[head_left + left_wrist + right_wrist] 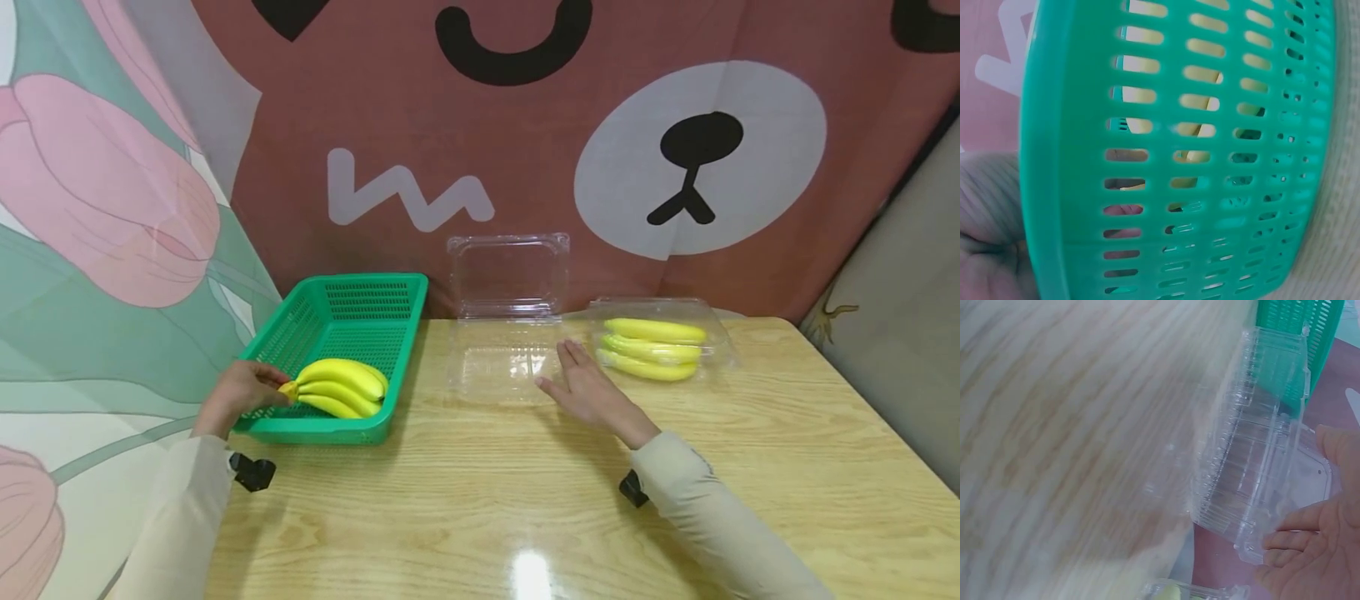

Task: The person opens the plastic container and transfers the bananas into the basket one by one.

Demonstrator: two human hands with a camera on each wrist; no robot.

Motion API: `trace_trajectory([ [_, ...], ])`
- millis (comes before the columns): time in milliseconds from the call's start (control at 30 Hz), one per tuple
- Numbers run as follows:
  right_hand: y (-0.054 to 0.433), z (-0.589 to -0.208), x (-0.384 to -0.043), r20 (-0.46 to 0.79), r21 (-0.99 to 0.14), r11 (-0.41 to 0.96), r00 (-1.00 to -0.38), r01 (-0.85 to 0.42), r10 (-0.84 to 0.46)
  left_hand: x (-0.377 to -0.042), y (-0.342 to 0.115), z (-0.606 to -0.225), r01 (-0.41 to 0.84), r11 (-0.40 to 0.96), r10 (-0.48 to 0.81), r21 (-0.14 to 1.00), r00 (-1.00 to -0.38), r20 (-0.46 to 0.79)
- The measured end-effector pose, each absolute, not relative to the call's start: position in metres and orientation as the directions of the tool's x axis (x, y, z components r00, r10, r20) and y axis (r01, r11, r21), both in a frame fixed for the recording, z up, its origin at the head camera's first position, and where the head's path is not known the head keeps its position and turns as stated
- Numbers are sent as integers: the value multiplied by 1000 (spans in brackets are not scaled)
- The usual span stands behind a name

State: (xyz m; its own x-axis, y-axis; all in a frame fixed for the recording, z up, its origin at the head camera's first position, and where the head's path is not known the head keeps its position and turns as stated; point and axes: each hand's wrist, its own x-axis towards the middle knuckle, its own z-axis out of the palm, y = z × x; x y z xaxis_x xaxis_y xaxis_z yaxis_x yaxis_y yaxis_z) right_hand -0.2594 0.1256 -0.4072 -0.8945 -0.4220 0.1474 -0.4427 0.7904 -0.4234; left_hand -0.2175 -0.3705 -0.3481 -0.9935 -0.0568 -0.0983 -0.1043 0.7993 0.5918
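In the head view my left hand (243,390) reaches over the near left corner of a green basket (408,350) and pinches the stem end of a bunch of bananas (341,385). The bananas lie inside, at the basket's near end. From the left wrist, the basket wall (1079,187) covers most of the view, and the bananas show only through its slots. My right hand (592,392), fingers stretched out, is at the right side of a clear plastic clamshell box (495,367). Its lid (510,271) stands up at the back, and nothing lies in the box.
Right of the open box stands another clear plastic box (720,333), holding several yellow, long fruits or vegetables (656,350) under its lid. All rest on a wooden table (450,500). A printed cloth (525,167) hangs right behind the table's back edge.
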Motion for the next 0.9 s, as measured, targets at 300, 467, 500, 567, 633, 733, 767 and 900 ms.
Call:
trace_trajectory([
  [300, 130, -397, -257, 201, -428, 775, -885, -465, -420, -211, -371, -341, -79, 811, -18, 579, -994, -110],
  [467, 132, -389, -254, 215, -426, 769, -879, -477, -426, -206, -370, -329, -67, 815, -27, 576, -997, -76],
  [500, 132, -387, -253, 219, -427, 769, -879, -477, -423, -205, -370, -326, -68, 812, -36, 579, -997, -68],
  [567, 133, -383, -251, 232, -422, 769, -877, -480, -420, -204, -367, -322, -60, 805, -52, 590, -998, -31],
  [633, 134, -379, -250, 249, -420, 766, -873, -487, -419, -204, -364, -319, -52, 798, -64, 600, -998, -3],
  [733, 135, -373, -248, 279, -412, 757, -861, -507, -425, -203, -356, -314, -20, 799, -70, 601, -996, 60],
  [767, 136, -371, -247, 289, -409, 754, -857, -514, -427, -203, -352, -312, -5, 802, -68, 598, -994, 82],
  [900, 140, -361, -244, 334, -390, 749, -840, -536, -427, -201, -334, -303, 61, 814, -55, 578, -982, 180],
])
